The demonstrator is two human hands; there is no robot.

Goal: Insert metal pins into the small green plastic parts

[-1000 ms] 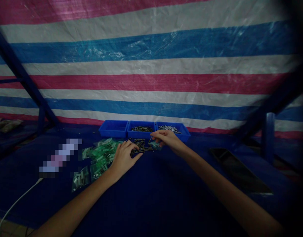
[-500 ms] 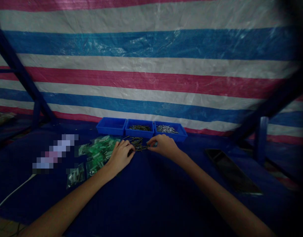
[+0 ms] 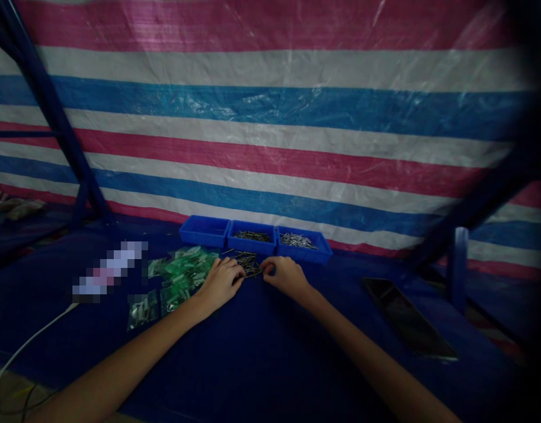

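Holding left hand [image 3: 222, 282] and right hand [image 3: 288, 276] apart and curled, at either side of loose dark rods [image 3: 247, 259] toward back edge of worktop [image 3: 261, 352]. Cannot tell whether gripping any rods.

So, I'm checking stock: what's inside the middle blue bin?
The middle blue bin holds a jumbled heap of thin, dark, stick-like pieces. Only the upper ones show; the front wall and top layer hide whatever lies deeper.
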